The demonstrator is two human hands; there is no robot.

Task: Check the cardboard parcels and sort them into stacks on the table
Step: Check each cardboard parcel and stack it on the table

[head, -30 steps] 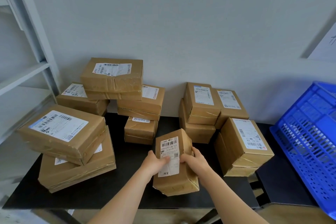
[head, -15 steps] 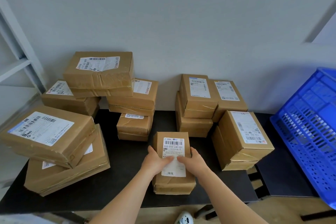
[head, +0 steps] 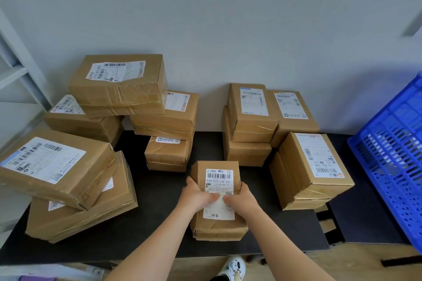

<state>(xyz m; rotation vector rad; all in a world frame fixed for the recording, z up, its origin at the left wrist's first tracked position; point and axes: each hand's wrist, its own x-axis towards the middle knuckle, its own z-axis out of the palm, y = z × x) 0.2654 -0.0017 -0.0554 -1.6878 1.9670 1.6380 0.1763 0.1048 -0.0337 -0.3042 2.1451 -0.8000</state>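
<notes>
A small cardboard parcel with a white barcode label lies flat at the front middle of the black table. My left hand grips its left side and my right hand its right side, thumbs pressed on the label. Around it stand stacks of taped parcels: a big tilted pair at the left, a tall pile at the back left, a small stack behind the parcel, a stack at the back right and a box at the right.
A blue plastic crate stands at the right, on a lower dark surface. A grey shelf frame rises at the left. The wall runs close behind the stacks. A white shoe shows below the table's front edge.
The parcel was held tilted up off the table a second ago; both hands have laid it down flat on the table. The view has shifted slightly left.
</notes>
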